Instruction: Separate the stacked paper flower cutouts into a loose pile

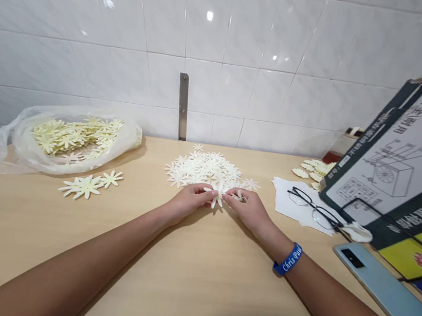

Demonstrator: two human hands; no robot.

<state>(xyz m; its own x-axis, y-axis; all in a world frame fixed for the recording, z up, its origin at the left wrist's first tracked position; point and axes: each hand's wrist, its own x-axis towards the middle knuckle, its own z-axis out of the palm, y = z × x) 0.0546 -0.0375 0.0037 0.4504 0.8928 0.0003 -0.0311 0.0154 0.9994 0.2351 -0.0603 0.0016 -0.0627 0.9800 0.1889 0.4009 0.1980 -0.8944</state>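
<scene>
A white flower-shaped cutout (218,197) with narrow petals is pinched between both hands, low over the table in the middle of the view. My left hand (189,200) grips its left petals between thumb and fingers. From the other side my right hand (249,211) is closed on its right edge. A small pale piece (240,197) shows at the right hand's fingers; whether it is held there I cannot tell. Just beyond the hands lies a loose heap of white flower cutouts (209,168). The undersides of both hands are hidden.
An open plastic bag (131,140) of pale yellow flowers lies at left, several flowers (88,187) before it. At right are glasses (309,207) on white paper (281,196), scalloped pieces (300,173), a phone (384,289) and a leaning box (392,166). A metal ruler (183,107) leans on the wall.
</scene>
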